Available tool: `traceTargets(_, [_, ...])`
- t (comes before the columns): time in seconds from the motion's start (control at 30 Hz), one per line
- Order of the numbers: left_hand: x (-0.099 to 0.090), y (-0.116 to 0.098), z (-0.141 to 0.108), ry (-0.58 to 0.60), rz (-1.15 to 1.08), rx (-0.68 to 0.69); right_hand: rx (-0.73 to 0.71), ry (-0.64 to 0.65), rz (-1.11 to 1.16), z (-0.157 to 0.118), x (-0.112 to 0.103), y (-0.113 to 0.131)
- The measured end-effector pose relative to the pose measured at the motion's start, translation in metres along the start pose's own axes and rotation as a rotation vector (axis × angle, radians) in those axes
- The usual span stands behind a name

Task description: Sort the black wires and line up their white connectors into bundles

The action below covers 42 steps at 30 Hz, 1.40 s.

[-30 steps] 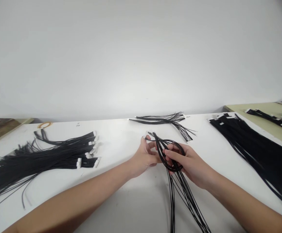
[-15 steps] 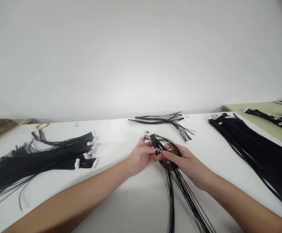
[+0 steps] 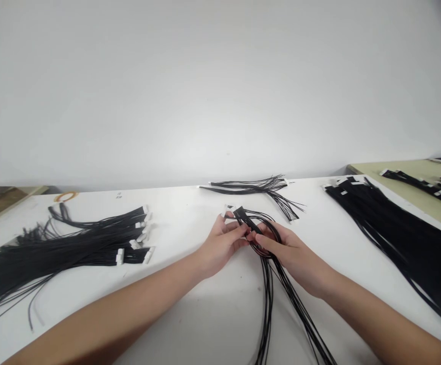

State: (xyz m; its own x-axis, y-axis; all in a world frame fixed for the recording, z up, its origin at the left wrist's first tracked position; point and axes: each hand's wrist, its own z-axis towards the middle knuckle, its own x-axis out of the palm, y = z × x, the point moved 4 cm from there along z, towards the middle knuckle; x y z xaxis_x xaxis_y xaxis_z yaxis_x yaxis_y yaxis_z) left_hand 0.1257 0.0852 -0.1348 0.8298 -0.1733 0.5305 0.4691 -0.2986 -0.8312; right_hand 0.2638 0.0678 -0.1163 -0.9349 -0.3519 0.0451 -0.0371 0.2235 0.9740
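Both hands meet over the middle of the white table around a looped bundle of thin black wires (image 3: 288,289). My left hand (image 3: 222,243) pinches the wires close to their upper end, its fingertips against the bundle. A white connector (image 3: 228,209) shows just above its fingers. My right hand (image 3: 287,246) is closed on the loop from the right, thumb on top and fingers partly hidden behind the wires. The fingertips of both hands nearly touch. Below them, the long wire tails hang toward the bottom edge of the view.
At left lies a large pile of black wires (image 3: 72,243) with white connectors; behind it is an orange ring (image 3: 67,196). Two small wire bundles (image 3: 243,187) rest at the table's back edge. A thick row of black wires (image 3: 399,233) lies at right, beside a greenish surface (image 3: 414,195).
My left fingertips have shifted slightly up and right along the wires. The wires between the hands are gathered more tightly, and the hanging tails have swung a little to the left.
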Motion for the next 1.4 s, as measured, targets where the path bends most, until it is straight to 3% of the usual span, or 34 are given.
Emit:
traceTargets(0.27, [-0.003, -0.001, 0.002, 0.016, -0.102, -0.043, -0.009, 0.048, -0.017, -0.003, 0.003, 0.004])
traceTargets(0.37, [0.001, -0.005, 0.001, 0.085, -0.109, -0.049, 0.022, 0.05, 0.082, -0.003, 0.003, 0.004])
traceTargets(0.53, [0.0, -0.004, 0.002, 0.053, -0.111, -0.041, -0.073, 0.221, 0.213, 0.0, 0.005, 0.009])
traceTargets(0.73, [-0.006, 0.001, 0.004, -0.055, -0.061, -0.118, -0.146, 0.245, -0.019, 0.001, 0.004, 0.008])
traceTargets(0.9, [-0.006, 0.0, 0.002, -0.024, -0.018, -0.175, -0.199, 0.277, -0.099, 0.003, 0.008, 0.006])
traceTargets(1.1, [-0.005, -0.003, 0.0, 0.038, -0.051, -0.157, -0.157, 0.221, -0.144, 0.002, 0.009, 0.002])
traceTargets(1.27, [0.005, -0.006, -0.004, 0.234, 0.151, -0.107, -0.191, 0.093, -0.422, -0.003, 0.012, 0.003])
traceTargets(1.4, [0.006, -0.008, -0.005, 0.215, 0.262, -0.072, -0.269, 0.019, -0.562, -0.005, 0.015, 0.004])
